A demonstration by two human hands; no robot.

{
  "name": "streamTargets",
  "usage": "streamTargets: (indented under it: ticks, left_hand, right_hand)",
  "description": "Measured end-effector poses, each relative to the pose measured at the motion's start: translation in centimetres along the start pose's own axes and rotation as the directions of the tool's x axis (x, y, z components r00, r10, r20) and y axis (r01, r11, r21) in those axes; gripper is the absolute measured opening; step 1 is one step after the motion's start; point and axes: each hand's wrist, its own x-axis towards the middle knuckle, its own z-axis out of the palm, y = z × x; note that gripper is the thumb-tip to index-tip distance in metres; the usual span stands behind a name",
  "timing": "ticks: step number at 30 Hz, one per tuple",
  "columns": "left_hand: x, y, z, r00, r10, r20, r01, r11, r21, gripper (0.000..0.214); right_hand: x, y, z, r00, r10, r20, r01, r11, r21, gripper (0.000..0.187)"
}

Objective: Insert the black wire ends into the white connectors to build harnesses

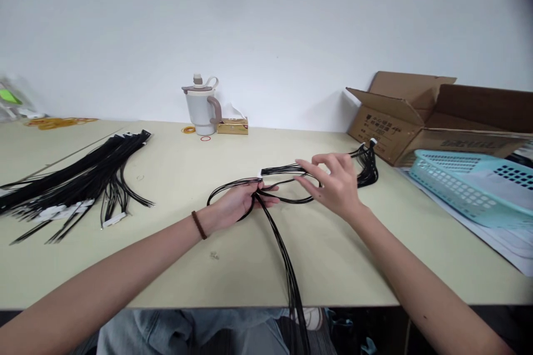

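Note:
Near the middle of the table, my left hand (241,199) is closed around a looped bundle of black wires (287,249). A small white connector (260,173) shows at its fingertips. Loose wire ends hang from this hand over the table's front edge. My right hand (331,183) is just to the right, its thumb and index finger apart, with strands of the bundle passing by the fingertips. Whether the fingertips touch the strands I cannot tell. Beyond it lies another bunched wire end with a white connector (373,142).
A large pile of black wire harnesses (95,172) lies at left. At the back stand a lidded cup (200,108) and a gold tissue box (232,126), with yellow rubber bands (58,122) further left. An open cardboard box (385,127) and turquoise basket (462,186) occupy the right.

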Motion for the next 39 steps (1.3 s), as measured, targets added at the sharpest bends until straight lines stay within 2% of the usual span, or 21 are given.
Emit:
streamTargets:
  ticks: [3,6,9,18,20,22,23,25,26,28,29,31,32,33,34,35,36,37,38,39]
  left_hand:
    - [0.2,-0.1,0.1,1.000,-0.006,-0.015,0.005,1.000,-0.021,0.006]
    - [0.3,-0.1,0.3,0.998,-0.017,-0.054,0.016,0.999,-0.029,0.009]
    - [0.3,-0.1,0.5,0.997,-0.030,-0.066,0.027,0.999,-0.040,0.011]
    - [0.5,-0.6,0.1,0.998,-0.043,-0.035,0.041,0.997,-0.070,0.010]
    - [0.5,-0.6,0.0,0.998,-0.047,-0.032,0.045,0.996,-0.073,0.010]
    - [0.6,-0.5,0.1,0.998,-0.035,-0.046,0.032,0.997,-0.071,0.010]
    - [0.6,-0.4,0.2,0.998,-0.015,-0.062,0.011,0.998,-0.063,0.010]
    - [0.6,-0.2,0.3,0.995,0.034,-0.092,-0.037,0.999,-0.036,0.011]
    - [0.6,0.0,0.3,0.993,0.058,-0.106,-0.060,0.998,-0.019,0.011]
    - [0.6,0.2,0.2,0.987,0.088,-0.135,-0.088,0.996,0.002,0.010]
    - [0.6,0.3,0.1,0.984,0.097,-0.150,-0.098,0.995,0.002,0.009]
    - [0.7,0.3,-0.2,0.977,0.118,-0.180,-0.121,0.993,-0.006,0.009]
    - [0.7,0.3,-0.3,0.973,0.126,-0.192,-0.130,0.991,-0.013,0.009]
    - [0.7,0.2,-0.3,0.970,0.132,-0.204,-0.138,0.990,-0.016,0.008]
    - [0.7,0.1,-0.3,0.967,0.134,-0.215,-0.140,0.990,-0.017,0.008]
    - [0.7,0.1,-0.3,0.965,0.132,-0.228,-0.140,0.990,-0.017,0.007]
    - [0.7,0.0,-0.2,0.963,0.131,-0.237,-0.138,0.990,-0.014,0.007]
    - [0.6,0.0,-0.2,0.962,0.136,-0.237,-0.142,0.990,-0.007,0.007]
    - [0.6,0.0,-0.1,0.962,0.148,-0.231,-0.151,0.988,0.006,0.006]
    - [0.6,-0.1,0.0,0.961,0.168,-0.218,-0.167,0.986,0.025,0.006]
  right_hand:
    - [0.4,-2.2,0.0,0.982,-0.187,0.038,0.185,0.981,0.060,0.030]
    - [0.4,-4.0,0.8,0.922,-0.366,0.124,0.347,0.925,0.154,0.020]
    - [0.1,-4.7,1.9,0.884,-0.434,0.173,0.396,0.893,0.215,0.017]
    - [-0.4,-4.7,2.7,0.905,-0.412,0.105,0.383,0.898,0.217,0.019]
    - [-0.3,-5.1,2.7,0.934,-0.343,0.103,0.304,0.912,0.276,0.019]
    - [-0.1,-5.5,2.6,0.970,-0.210,0.122,0.141,0.896,0.420,0.019]
    - [0.1,-5.7,2.5,0.981,-0.125,0.149,0.031,0.857,0.515,0.019]
    - [0.4,-5.9,2.0,0.968,0.058,0.244,-0.213,0.702,0.679,0.019]
    - [0.6,-5.9,1.7,0.942,0.148,0.301,-0.327,0.605,0.726,0.018]
    - [1.1,-5.5,1.1,0.862,0.332,0.382,-0.495,0.397,0.773,0.014]
    - [1.3,-5.1,0.9,0.818,0.413,0.401,-0.535,0.287,0.795,0.013]
    - [1.6,-4.1,0.6,0.731,0.551,0.403,-0.530,0.087,0.844,0.013]
    - [1.7,-3.6,0.4,0.687,0.612,0.392,-0.508,0.020,0.861,0.014]
    - [1.7,-3.0,0.3,0.646,0.667,0.370,-0.490,-0.009,0.872,0.015]
    - [1.7,-2.4,0.2,0.612,0.716,0.335,-0.485,0.005,0.875,0.016]
    - [1.7,-1.9,0.1,0.591,0.756,0.283,-0.493,0.061,0.868,0.017]
    - [1.7,-1.5,0.0,0.589,0.780,0.213,-0.512,0.155,0.845,0.020]
    - [1.6,-1.2,-0.2,0.619,0.774,0.132,-0.530,0.287,0.798,0.023]
    - [1.5,-1.1,-0.3,0.681,0.731,0.051,-0.531,0.445,0.721,0.026]
    - [1.4,-1.2,-0.4,0.764,0.645,-0.017,-0.497,0.606,0.621,0.026]
